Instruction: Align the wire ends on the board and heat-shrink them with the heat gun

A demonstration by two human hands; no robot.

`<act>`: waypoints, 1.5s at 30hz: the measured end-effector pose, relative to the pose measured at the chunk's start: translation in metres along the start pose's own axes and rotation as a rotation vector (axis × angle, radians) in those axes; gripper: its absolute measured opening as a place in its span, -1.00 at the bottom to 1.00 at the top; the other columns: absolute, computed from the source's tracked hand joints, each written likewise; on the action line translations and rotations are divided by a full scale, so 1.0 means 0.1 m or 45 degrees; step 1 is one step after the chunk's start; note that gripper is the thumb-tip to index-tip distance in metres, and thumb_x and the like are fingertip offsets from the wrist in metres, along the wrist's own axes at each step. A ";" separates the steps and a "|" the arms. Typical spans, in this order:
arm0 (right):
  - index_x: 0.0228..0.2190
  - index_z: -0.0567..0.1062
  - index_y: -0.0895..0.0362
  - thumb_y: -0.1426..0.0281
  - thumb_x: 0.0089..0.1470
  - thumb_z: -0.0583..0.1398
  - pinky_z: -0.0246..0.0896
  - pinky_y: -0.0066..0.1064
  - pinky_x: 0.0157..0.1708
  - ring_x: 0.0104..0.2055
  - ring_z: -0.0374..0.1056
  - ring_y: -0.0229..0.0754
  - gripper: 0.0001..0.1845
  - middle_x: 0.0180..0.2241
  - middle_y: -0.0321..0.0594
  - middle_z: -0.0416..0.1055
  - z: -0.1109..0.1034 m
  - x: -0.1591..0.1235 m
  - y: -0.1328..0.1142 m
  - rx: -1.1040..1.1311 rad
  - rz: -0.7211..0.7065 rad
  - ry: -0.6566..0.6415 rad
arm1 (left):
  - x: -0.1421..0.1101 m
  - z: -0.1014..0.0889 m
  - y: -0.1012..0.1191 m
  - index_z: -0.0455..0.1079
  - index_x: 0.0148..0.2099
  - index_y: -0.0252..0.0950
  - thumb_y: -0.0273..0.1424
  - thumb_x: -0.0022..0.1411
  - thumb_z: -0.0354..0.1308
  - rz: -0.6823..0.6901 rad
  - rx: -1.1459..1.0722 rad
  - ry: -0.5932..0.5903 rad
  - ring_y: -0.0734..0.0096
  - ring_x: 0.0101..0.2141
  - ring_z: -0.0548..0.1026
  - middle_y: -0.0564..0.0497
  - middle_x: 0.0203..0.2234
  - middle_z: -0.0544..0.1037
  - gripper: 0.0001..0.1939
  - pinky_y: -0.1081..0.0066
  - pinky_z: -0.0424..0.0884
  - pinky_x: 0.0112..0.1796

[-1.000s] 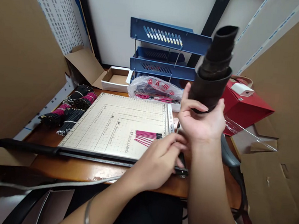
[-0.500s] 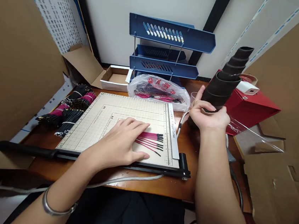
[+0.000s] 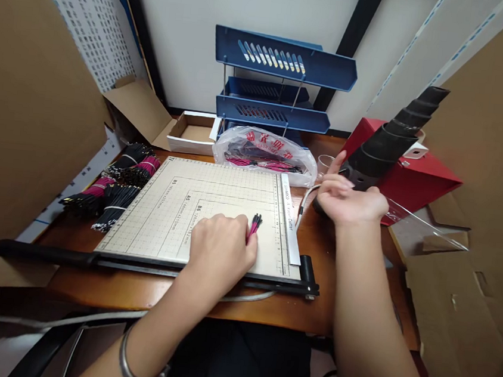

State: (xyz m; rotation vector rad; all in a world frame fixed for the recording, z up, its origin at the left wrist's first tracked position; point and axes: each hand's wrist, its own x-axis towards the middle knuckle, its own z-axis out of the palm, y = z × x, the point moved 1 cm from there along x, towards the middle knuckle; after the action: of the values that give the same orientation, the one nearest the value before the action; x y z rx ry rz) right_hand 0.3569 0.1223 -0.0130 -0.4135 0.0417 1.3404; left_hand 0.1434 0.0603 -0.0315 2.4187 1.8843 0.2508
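Observation:
On the cream paper cutter (image 3: 150, 214), my left hand (image 3: 223, 239) is closed in a fist around a small bundle of pink wires (image 3: 255, 228). The wires' black ends stick out past the thumb, and the rest is hidden in the fist. To the right, my right hand (image 3: 353, 199) is turned palm up, with its fingers partly curled and apart. It is right in front of the lower part of a black stepped tube (image 3: 381, 148). The tube leans to the right, and its lower part is partly covered by the hand; whether they touch is unclear.
Tied bundles of black and pink wires (image 3: 120, 195) lie left of the cutter. Behind it are a plastic bag (image 3: 266, 154) of wires, an open carton (image 3: 197, 132) and a blue tray rack (image 3: 283, 60). A red box (image 3: 423, 176) stands at right. The cutter's handle (image 3: 38, 252) reaches left.
My left hand has gone from lying over spread-out wires to a fist with them gathered inside. The black stepped tube leans further right. My right hand has barely moved.

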 end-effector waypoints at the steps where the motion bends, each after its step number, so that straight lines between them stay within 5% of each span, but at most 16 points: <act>1: -0.24 0.33 0.12 -0.20 0.26 -0.31 -0.14 -0.56 -0.79 -0.70 -0.04 -0.41 -0.25 -0.37 -0.16 0.49 -0.02 -0.07 0.09 -0.128 -0.010 0.050 | 0.00 0.01 0.03 0.53 -0.35 -0.24 -0.23 0.31 0.08 -0.003 0.001 0.023 0.02 -0.44 0.52 -0.15 -0.51 0.56 -0.71 0.23 0.22 -0.41; 5: -0.31 0.42 0.11 -0.01 0.15 0.20 0.14 -0.47 -0.54 -0.52 0.23 -0.31 -0.59 -0.31 -0.19 0.52 -0.22 -0.42 0.46 -1.116 -0.242 -0.054 | -0.02 0.08 0.04 0.47 -0.43 -0.24 -0.22 0.32 0.09 0.027 -0.074 0.108 0.06 -0.40 0.53 -0.11 -0.53 0.56 -0.68 0.20 0.25 -0.32; 7: -0.26 0.52 0.08 0.07 0.13 0.22 0.35 -0.20 -0.11 -0.13 0.42 -0.11 -0.67 -0.09 -0.10 0.53 -0.33 -0.56 0.59 -1.831 -0.537 -0.286 | -0.05 0.11 -0.02 0.44 -0.43 -0.24 -0.17 0.36 0.08 0.041 -0.181 0.102 0.07 -0.36 0.53 -0.10 -0.50 0.58 -0.63 0.18 0.24 -0.28; 9: -0.18 0.56 0.04 0.17 0.17 0.17 0.05 0.12 0.26 0.25 0.26 0.05 -0.72 0.18 -0.05 0.39 -0.42 -0.63 0.66 -2.354 -0.725 -0.443 | -0.08 0.12 -0.10 0.43 -0.41 -0.24 -0.13 0.38 0.08 0.084 -0.292 0.081 0.10 -0.33 0.50 -0.07 -0.46 0.59 -0.61 0.19 0.21 -0.26; 13: -0.02 0.53 0.02 0.25 0.17 0.13 -0.43 0.36 0.37 0.47 -0.08 0.15 -0.63 0.42 -0.09 0.05 -0.47 -0.63 0.67 -2.804 -0.666 -0.540 | -0.15 0.10 -0.29 0.45 -0.30 -0.23 -0.10 0.35 0.17 0.216 -0.438 0.026 0.15 -0.26 0.45 0.01 -0.39 0.56 -0.68 0.20 0.17 -0.21; 19: 0.02 0.50 -0.02 0.17 0.20 0.13 -0.54 0.39 0.37 0.52 -0.26 0.19 -0.60 0.46 -0.17 -0.06 -0.45 -0.59 0.66 -2.881 -0.484 -0.632 | -0.18 0.09 -0.40 0.45 -0.16 -0.19 -0.08 0.19 0.37 0.332 -0.500 -0.103 0.16 -0.15 0.42 0.05 -0.26 0.54 -0.66 0.20 0.14 -0.12; 23: -0.01 0.51 -0.04 0.19 0.22 0.12 -0.54 0.38 0.37 0.52 -0.26 0.17 -0.65 0.45 -0.20 -0.02 -0.47 -0.59 0.66 -2.851 -0.465 -0.656 | -0.17 0.09 -0.39 0.45 -0.18 -0.20 -0.06 0.24 0.32 0.311 -0.519 -0.103 0.17 -0.15 0.42 0.06 -0.27 0.55 -0.68 0.20 0.13 -0.12; 28: -0.03 0.48 0.02 0.17 0.23 0.10 -0.51 0.38 0.38 0.50 -0.16 0.17 -0.65 0.41 -0.14 0.08 -0.50 -0.65 0.68 -2.765 -0.636 -0.527 | -0.08 0.09 -0.36 0.41 -0.27 -0.23 -0.18 0.47 0.02 0.266 -0.637 -0.109 0.24 -0.22 0.43 0.06 -0.34 0.54 -0.69 0.20 0.16 -0.12; 33: -0.33 0.43 0.09 0.15 0.18 0.16 -0.44 0.43 0.36 0.50 -0.15 0.21 -0.74 0.36 -0.09 0.17 -0.60 -0.73 0.72 -2.786 -0.744 -0.380 | 0.01 0.17 -0.35 0.35 -0.35 -0.24 -0.23 0.39 0.13 0.229 -0.609 -0.035 0.24 -0.27 0.42 0.06 -0.40 0.51 -0.73 0.20 0.18 -0.14; 39: -0.39 0.41 0.08 0.13 0.19 0.18 -0.41 0.53 0.31 0.48 -0.08 0.23 -0.72 0.32 -0.10 0.24 -0.69 -0.78 0.75 -2.810 -0.936 -0.405 | 0.00 0.21 -0.37 0.29 -0.40 -0.24 -0.36 0.34 0.11 0.192 -0.585 0.033 0.28 -0.33 0.39 0.07 -0.47 0.45 -0.78 0.22 0.17 -0.20; 42: -0.32 0.43 0.08 0.13 0.20 0.18 -0.19 0.56 0.25 0.40 0.08 0.26 -0.74 0.27 -0.04 0.30 -0.72 -0.82 0.74 -2.756 -1.066 -0.337 | -0.02 0.20 -0.37 0.29 -0.40 -0.25 -0.39 0.32 0.10 0.172 -0.538 0.069 0.28 -0.33 0.39 0.08 -0.47 0.45 -0.80 0.19 0.14 -0.19; 45: -0.19 0.47 0.11 0.12 0.20 0.19 0.16 0.33 0.20 0.29 0.24 0.21 -0.68 0.22 0.04 0.35 -0.75 -0.84 0.73 -2.646 -1.168 -0.269 | -0.03 0.18 -0.37 0.31 -0.38 -0.24 -0.36 0.32 0.12 0.144 -0.557 0.106 0.27 -0.32 0.39 0.08 -0.45 0.45 -0.81 0.18 0.14 -0.17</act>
State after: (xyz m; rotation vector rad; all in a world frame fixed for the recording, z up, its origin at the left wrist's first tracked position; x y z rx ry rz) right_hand 0.2832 0.0321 -0.0792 -1.6964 -1.6186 0.0254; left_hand 0.1107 0.0671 -0.0554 2.2391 1.5206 0.6991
